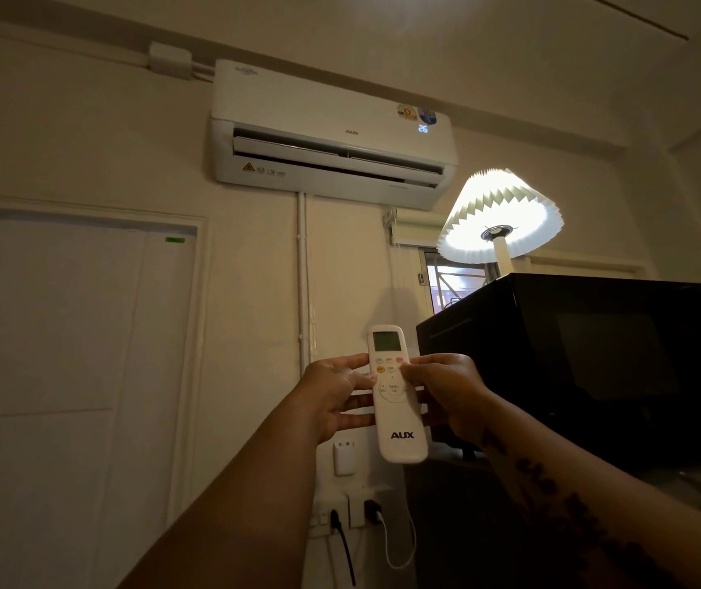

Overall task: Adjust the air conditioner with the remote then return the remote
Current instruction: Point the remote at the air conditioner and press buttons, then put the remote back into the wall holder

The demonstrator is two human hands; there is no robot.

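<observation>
A white AUX air conditioner [331, 133] hangs high on the wall, its louvre open and its display reading 26. I hold a white AUX remote [395, 397] upright below it, screen end pointing up. My left hand [336, 397] grips the remote's left side from behind. My right hand [446, 393] holds its right side, thumb resting on the buttons beneath the screen.
A black microwave [586, 363] stands at the right, with a lit pleated lamp [501, 214] behind it. A white wall holder [344, 457] and wall sockets [348, 512] with plugged cables sit below the remote. A white door [72, 376] fills the left.
</observation>
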